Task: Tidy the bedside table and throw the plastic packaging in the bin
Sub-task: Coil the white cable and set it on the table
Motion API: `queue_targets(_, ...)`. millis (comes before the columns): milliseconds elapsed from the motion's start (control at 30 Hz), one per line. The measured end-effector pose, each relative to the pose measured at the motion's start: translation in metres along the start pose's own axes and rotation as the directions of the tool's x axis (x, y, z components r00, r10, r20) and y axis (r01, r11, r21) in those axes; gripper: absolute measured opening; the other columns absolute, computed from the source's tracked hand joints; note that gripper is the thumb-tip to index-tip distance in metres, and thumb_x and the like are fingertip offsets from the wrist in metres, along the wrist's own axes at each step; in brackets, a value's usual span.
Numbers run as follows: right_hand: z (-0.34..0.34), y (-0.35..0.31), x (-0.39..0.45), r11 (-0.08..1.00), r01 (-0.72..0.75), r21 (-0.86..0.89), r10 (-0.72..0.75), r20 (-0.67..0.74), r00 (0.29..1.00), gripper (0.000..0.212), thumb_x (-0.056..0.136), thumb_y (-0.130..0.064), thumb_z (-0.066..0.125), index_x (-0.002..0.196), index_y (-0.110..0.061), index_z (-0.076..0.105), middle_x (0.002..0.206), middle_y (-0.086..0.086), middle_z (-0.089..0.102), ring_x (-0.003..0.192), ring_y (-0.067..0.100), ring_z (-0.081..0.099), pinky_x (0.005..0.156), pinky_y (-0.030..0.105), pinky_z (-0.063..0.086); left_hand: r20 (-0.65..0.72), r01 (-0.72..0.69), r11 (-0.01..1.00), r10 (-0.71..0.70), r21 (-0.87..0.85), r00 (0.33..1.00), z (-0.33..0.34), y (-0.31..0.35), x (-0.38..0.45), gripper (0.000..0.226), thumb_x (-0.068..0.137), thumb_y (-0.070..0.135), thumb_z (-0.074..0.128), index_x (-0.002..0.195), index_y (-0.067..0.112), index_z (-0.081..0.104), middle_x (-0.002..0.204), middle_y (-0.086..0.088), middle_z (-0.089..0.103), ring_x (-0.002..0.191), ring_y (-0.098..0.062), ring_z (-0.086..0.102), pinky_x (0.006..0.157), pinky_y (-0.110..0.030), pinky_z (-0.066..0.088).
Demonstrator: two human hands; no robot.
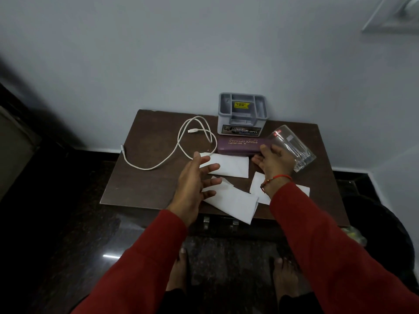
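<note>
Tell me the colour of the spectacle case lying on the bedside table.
Purple, with pale lettering on the long hard spectacle case; head view.

Cable [181,146] left of case [238,146] (organizer [241,115] behind).

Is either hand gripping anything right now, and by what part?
Nothing is held. The left hand hovers open over the white papers; the right hand is open beside the purple glasses case.

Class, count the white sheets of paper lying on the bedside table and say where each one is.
3. One paper lies in front of the purple case, between the hands; one overhangs the front edge; one lies partly under the right forearm. More may be hidden.
</note>
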State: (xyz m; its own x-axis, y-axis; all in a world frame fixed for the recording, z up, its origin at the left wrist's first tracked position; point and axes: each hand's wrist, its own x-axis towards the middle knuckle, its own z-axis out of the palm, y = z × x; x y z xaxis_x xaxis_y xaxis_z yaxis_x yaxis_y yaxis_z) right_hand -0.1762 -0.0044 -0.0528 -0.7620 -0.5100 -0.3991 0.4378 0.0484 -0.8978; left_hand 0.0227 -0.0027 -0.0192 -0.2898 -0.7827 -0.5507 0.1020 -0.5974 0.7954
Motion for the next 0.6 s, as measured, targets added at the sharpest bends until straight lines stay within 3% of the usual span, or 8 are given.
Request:
queue_targets(133,0.003,0.006,0.000,0.994,0.063,-0.088,-0.058,0.058,0.997,0.011,0.091,0.000,0.061,0.101,-0.004,0.066,0.085,0.008,0.066,0.073,0.019,0.065,0.073,0.028,0.059,-0.005,-0.002,1.000,0.002,0.004,1.000,-0.001,0.002,0.000,0.045,0.102,0.060,0.037,0.120,0.029,0.064,0.116,0.005,0.077,0.088,-0.018,0.070,0.072,-0.035,0.048)
queue_targets(233,0.005,0.008,-0.002,0.988,0.104,-0.115,-0.092,0.103,0.990,0.021,0.091,0.003,0.059,0.083,-0.015,0.065,0.081,0.005,0.065,0.081,0.022,0.065,0.080,0.029,0.058,-0.011,-0.005,1.000,0.005,0.007,1.000,-0.001,0.003,0.000,0.044,0.102,0.060,0.037,0.119,0.029,0.065,0.114,0.006,0.077,0.086,-0.017,0.069,0.071,-0.035,0.048)
queue_targets(367,0.006,0.011,0.004,0.975,0.143,-0.169,-0.120,0.141,0.983,0.023,0.090,0.005,0.056,0.087,-0.015,0.067,0.083,0.006,0.065,0.087,0.024,0.065,0.081,0.030,0.058,-0.025,-0.017,1.000,0.017,0.002,1.000,-0.002,0.003,0.001,0.044,0.103,0.058,0.038,0.119,0.028,0.065,0.114,0.005,0.077,0.082,-0.017,0.069,0.064,-0.031,0.046)
queue_targets(500,0.009,0.013,0.003,0.966,0.140,-0.217,-0.117,0.114,0.987,0.038,0.089,0.003,0.056,0.125,-0.007,0.061,0.102,0.013,0.068,0.088,0.023,0.068,0.079,0.032,0.060,-0.033,-0.038,0.999,0.038,0.001,0.999,-0.004,0.006,0.002,0.045,0.104,0.057,0.038,0.121,0.025,0.064,0.113,0.005,0.077,0.080,-0.016,0.068,0.061,-0.029,0.046)
queue_targets(600,0.009,0.016,0.002,0.913,0.243,-0.327,-0.238,0.053,0.970,0.039,0.084,-0.004,0.061,0.120,-0.020,0.063,0.110,0.007,0.067,0.085,0.017,0.067,0.077,0.039,0.061,-0.048,-0.054,0.998,0.052,-0.028,0.998,-0.006,0.008,0.003,0.043,0.104,0.053,0.041,0.122,0.022,0.064,0.111,0.004,0.076,0.073,-0.015,0.067,0.057,-0.028,0.044)
